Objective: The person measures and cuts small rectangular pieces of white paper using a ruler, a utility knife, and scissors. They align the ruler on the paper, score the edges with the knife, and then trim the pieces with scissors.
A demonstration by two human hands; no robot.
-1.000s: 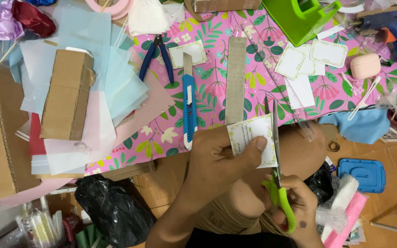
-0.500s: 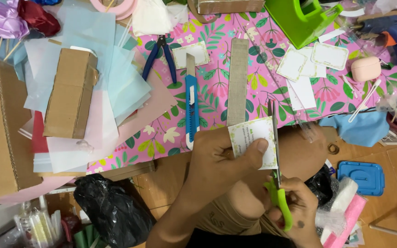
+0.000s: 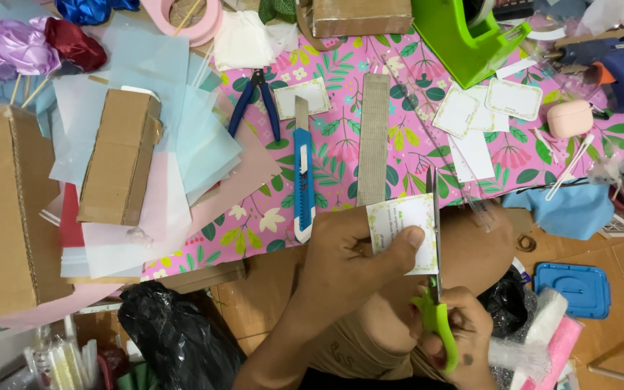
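My left hand (image 3: 351,260) pinches a small white card with a green border (image 3: 403,230), thumb on its face. My right hand (image 3: 450,334) grips green-handled scissors (image 3: 435,303), whose blades point away from me and run along the card's right edge. Both hands hover above my knee, just in front of the pink floral cloth (image 3: 326,155). On the cloth lie a blue utility knife (image 3: 302,177), a strip of brown cardboard (image 3: 374,139) and blue-handled pliers (image 3: 257,97).
Several more bordered cards (image 3: 487,108) lie beside a green tape dispenser (image 3: 467,36). A blue glue gun (image 3: 608,61) and pink case (image 3: 569,118) sit at right. Cardboard boxes (image 3: 5,209) and pastel paper sheets (image 3: 174,152) fill the left. A black bag (image 3: 174,336) lies on the floor.
The view has shifted slightly. Hands, card and scissors keep nearly the same pose, the blades staying along the card's right edge.
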